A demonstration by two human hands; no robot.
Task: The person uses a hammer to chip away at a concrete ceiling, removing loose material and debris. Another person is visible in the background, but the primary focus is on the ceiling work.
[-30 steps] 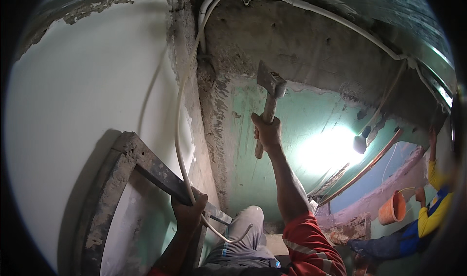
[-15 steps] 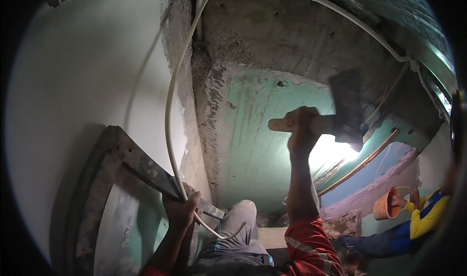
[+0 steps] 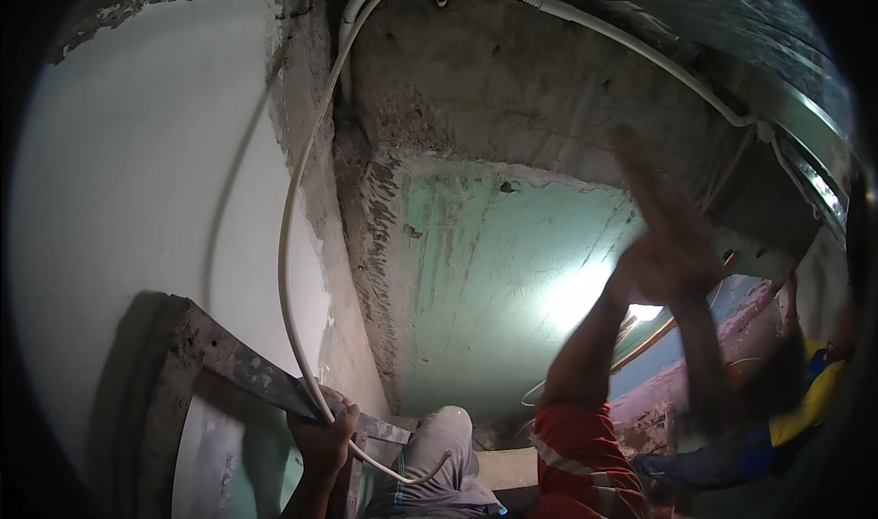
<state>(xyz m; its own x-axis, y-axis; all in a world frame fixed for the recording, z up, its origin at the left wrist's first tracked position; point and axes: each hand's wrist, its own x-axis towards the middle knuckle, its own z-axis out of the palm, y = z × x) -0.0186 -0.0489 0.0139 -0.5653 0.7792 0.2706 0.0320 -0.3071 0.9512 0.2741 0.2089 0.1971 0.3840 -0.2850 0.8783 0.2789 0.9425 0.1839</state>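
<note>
Your left hand has its fingers wrapped round the upper bar of the dark grey, mortar-crusted angular frame, which stands tilted at your left, close before the white plastered wall. That grip seems meant to steady the bar, since the frame slopes down toward your knee in grey trousers. The long, thin white cable crosses the bar right at this hand, probably because it hangs there, and its loose end curls over your leg. Your left forearm stays low, rising steeply from the lower edge.

Your right hand is out to the right, well apart from the frame, its fingers clenched on the brown-handled tool with a dark head. Heavy blur smears it, but the handle's butt appears to point up and the head down. Your right forearm slants up and rightward from the red sleeve, before the pale green wall. Beyond the tool is a co-worker in yellow and blue.
</note>
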